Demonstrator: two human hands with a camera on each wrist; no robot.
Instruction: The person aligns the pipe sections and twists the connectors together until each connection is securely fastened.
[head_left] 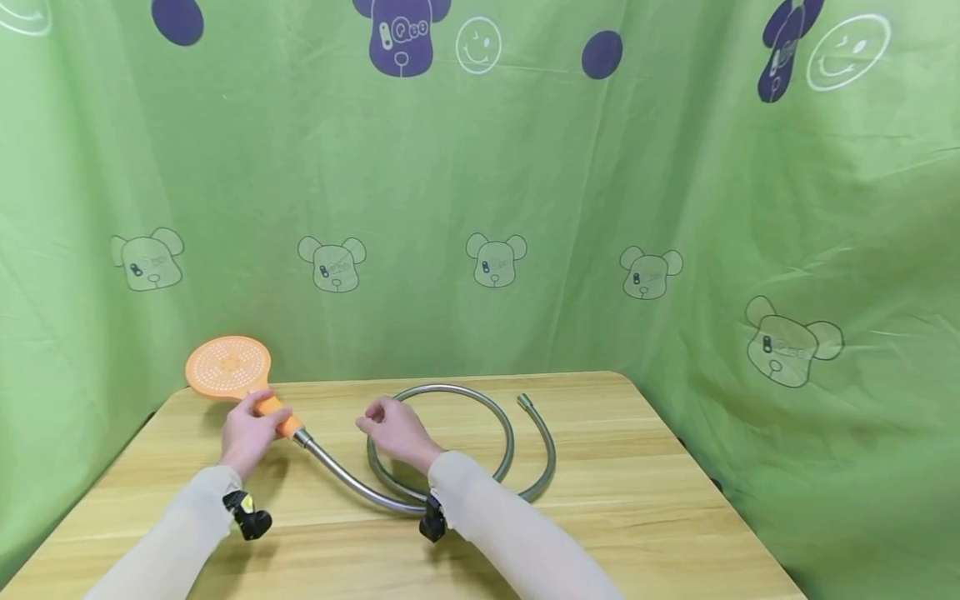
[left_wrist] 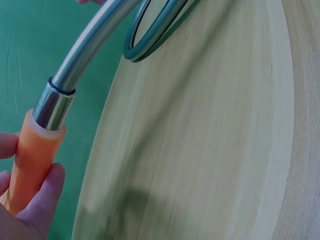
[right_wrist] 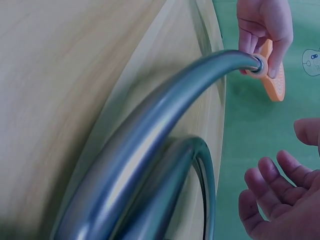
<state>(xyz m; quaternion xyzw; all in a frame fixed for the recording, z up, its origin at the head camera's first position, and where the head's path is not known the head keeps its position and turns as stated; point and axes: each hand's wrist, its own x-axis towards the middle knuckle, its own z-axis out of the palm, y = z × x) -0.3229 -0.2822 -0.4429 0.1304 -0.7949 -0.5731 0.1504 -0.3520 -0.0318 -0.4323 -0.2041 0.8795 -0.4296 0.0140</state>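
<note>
Grasping an orange shower head (head_left: pixel 228 367) by its handle (head_left: pixel 291 427) between thumb and fingers of the left hand (head_left: pixel 249 429), at the far left corner of the counter (head_left: pixel 637 533), with the perforated face turned toward the head camera. Joined at the handle's lower end, through a shiny metal collar (left_wrist: pixel 55 105), to a silvery hose (head_left: pixel 352 482); sloping from there down and right, passing behind the right cuff in the head view, and curving into a wide loop. Ending right of that loop in a small metal fitting (head_left: pixel 524 402). Holding nothing in the right hand (head_left: pixel 397 433); poised over the left side of the loop, with fingers loosely bent and thumb apart. Impossible to tell whether touching the hose at that wrist. Dressed in pale sleeves (head_left: pixel 168 533), with a black device (head_left: pixel 255 523) at each cuff. Enclosed by a green curtain (head_left: pixel 420 167) printed with bear outlines (head_left: pixel 335 265).
</note>
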